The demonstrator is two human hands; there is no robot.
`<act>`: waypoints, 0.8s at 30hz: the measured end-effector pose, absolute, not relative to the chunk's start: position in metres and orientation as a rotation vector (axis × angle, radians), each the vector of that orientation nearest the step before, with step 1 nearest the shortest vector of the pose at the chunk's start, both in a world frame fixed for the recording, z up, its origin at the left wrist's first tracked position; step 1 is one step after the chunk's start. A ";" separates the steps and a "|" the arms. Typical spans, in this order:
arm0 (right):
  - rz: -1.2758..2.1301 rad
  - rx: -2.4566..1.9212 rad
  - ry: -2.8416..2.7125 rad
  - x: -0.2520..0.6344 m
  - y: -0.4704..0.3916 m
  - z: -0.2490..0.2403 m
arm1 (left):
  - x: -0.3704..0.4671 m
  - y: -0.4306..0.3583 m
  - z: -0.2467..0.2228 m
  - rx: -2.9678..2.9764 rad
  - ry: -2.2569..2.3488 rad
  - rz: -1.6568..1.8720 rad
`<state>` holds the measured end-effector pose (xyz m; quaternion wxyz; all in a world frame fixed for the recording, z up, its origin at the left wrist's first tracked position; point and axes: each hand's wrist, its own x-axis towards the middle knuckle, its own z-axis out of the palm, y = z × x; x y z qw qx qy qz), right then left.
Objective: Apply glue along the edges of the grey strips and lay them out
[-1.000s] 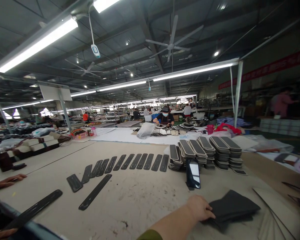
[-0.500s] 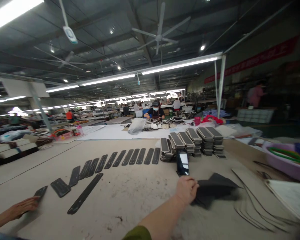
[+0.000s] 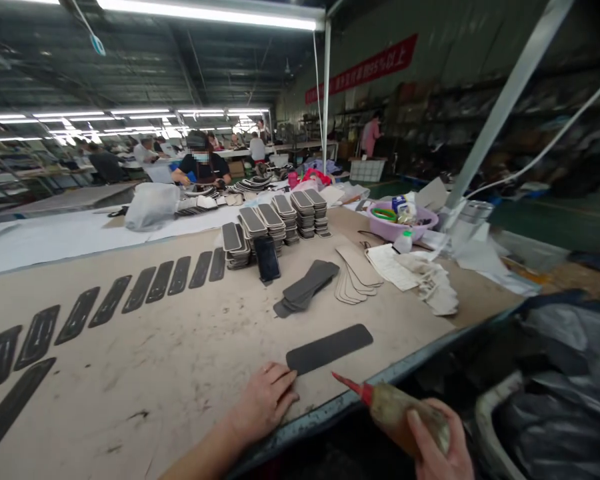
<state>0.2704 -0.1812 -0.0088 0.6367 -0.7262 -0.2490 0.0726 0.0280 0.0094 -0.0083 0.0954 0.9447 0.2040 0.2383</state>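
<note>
On the table lies a dark grey strip [image 3: 330,348] with rounded corners. My left hand [image 3: 266,403] is at its left end, with bent fingertips holding the near corner down. My right hand [image 3: 443,443] is wrapped round a stained squeeze bottle [image 3: 405,417] with a red pointed nozzle. The nozzle's tip points left, just short of the strip's near edge. Behind the strip is a fanned pile of more dark strips [image 3: 307,287], beside several pale pieces with dark edges [image 3: 355,277].
A row of shiny dark strips [image 3: 147,287] runs along the left. Stacked panels [image 3: 267,227] stand at the back, with a phone [image 3: 267,259] leaning on them. A purple basin [image 3: 405,227] and white cloth [image 3: 425,277] lie right. A masked person [image 3: 200,163] sits opposite.
The view has swung right and down. My left hand has moved from the dark strips to a single strip nearer me. My right hand and the bottle have come into view.
</note>
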 end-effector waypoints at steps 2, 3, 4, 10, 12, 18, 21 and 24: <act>0.177 -1.670 -0.620 0.263 -0.169 -0.007 | 0.023 0.009 -0.012 2.752 0.636 0.711; 0.162 -1.682 -0.666 0.260 -0.163 -0.005 | 0.021 0.010 -0.013 2.739 0.646 0.721; 0.131 -1.694 -0.722 0.256 -0.157 -0.004 | 0.020 0.011 -0.013 2.733 0.652 0.735; -0.040 -1.660 -1.051 0.240 -0.123 -0.006 | 0.021 0.019 -0.018 2.710 0.724 0.796; -0.063 -1.622 -1.110 0.237 -0.112 -0.005 | 0.023 0.019 -0.021 2.680 0.704 0.770; -0.074 -1.546 -1.235 0.230 -0.093 -0.004 | 0.022 0.017 -0.021 2.642 0.657 0.733; -0.043 -1.525 -1.246 0.228 -0.088 -0.009 | 0.022 0.017 -0.020 2.645 0.641 0.698; -0.002 -1.532 -1.241 0.227 -0.086 -0.015 | 0.023 0.017 -0.021 2.625 0.657 0.686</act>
